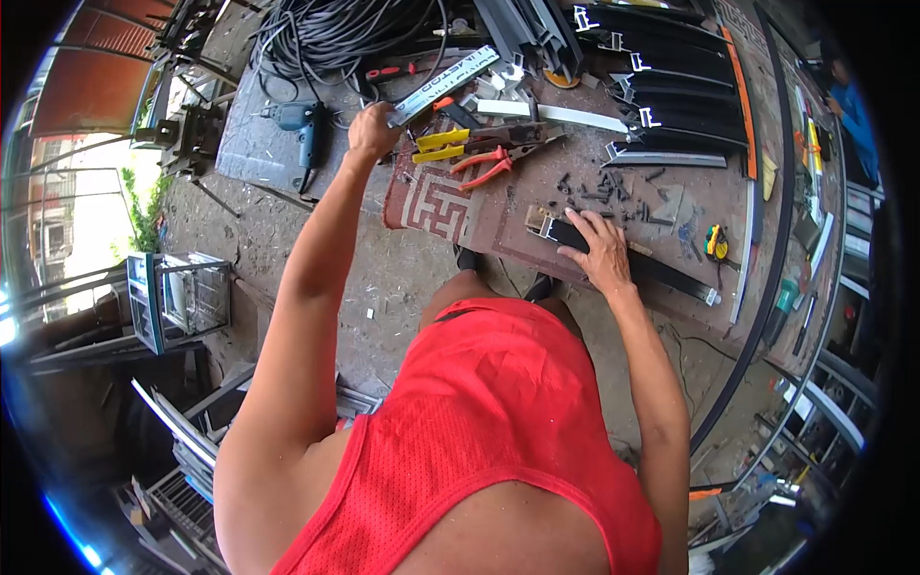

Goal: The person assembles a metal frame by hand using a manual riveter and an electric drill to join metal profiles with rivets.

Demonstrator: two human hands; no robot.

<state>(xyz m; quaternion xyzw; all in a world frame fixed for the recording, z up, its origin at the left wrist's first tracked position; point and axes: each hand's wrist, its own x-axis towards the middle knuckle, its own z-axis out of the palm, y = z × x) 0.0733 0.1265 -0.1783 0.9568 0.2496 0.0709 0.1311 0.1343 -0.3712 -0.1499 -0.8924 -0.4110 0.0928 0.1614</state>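
My left hand (372, 132) is closed on the near end of a silver strip with printed lettering (448, 84), which slants away over the bench. My right hand (599, 251) rests across a black metal profile (676, 278) at the bench's near edge, thumb on one side and fingers on the other. Just left of that hand, the profile's cut end (542, 224) shows pale metal. Small black pieces (611, 187) lie scattered beyond it. Red-handled pliers (494, 168) and a yellow-handled tool (443, 144) lie between my hands.
A blue drill (305, 134) lies at the left, below coiled black cable (335, 38). Several black profiles (685, 91) are lined up at the far right. A yellow-green tape measure (715, 241) sits on the right. A person in a blue sleeve (853, 120) is at the right edge.
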